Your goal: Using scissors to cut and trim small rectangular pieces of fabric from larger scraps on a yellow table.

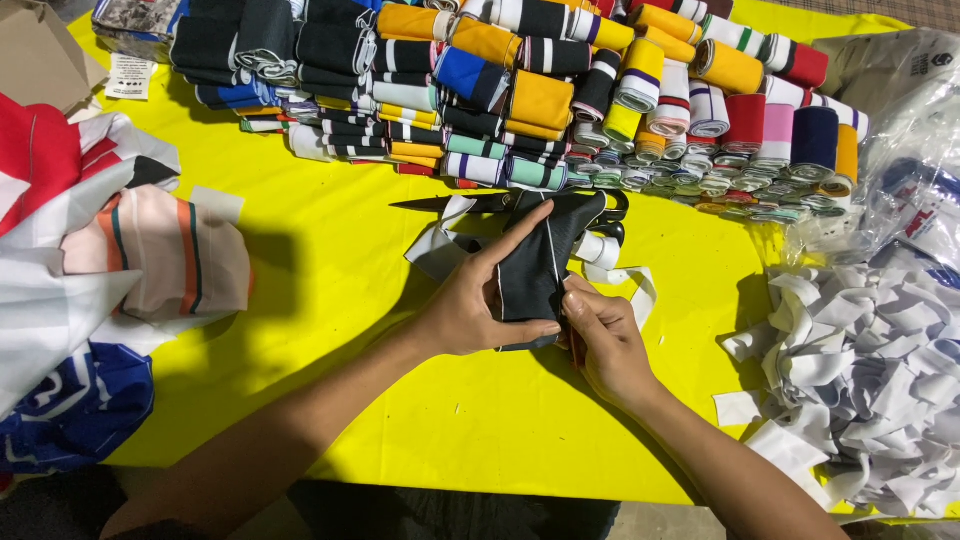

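Black folded knit fabric piece (540, 262) stands upright above the yellow worktop (340, 300); I see my left hand (478, 305) clamped around it, right hand (605, 335) fingers pinching its lower edge.

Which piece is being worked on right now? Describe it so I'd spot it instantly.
On the yellow table, just below the stacked rows of striped rolled bands, both hands meet. The left hand and right hand hold a folded black cloth piece, plain dark, unlike its colourful neighbours.

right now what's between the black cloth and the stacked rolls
Scissors lie there on the yellow table, partly under the black cloth, short of the rolls, in the head view.
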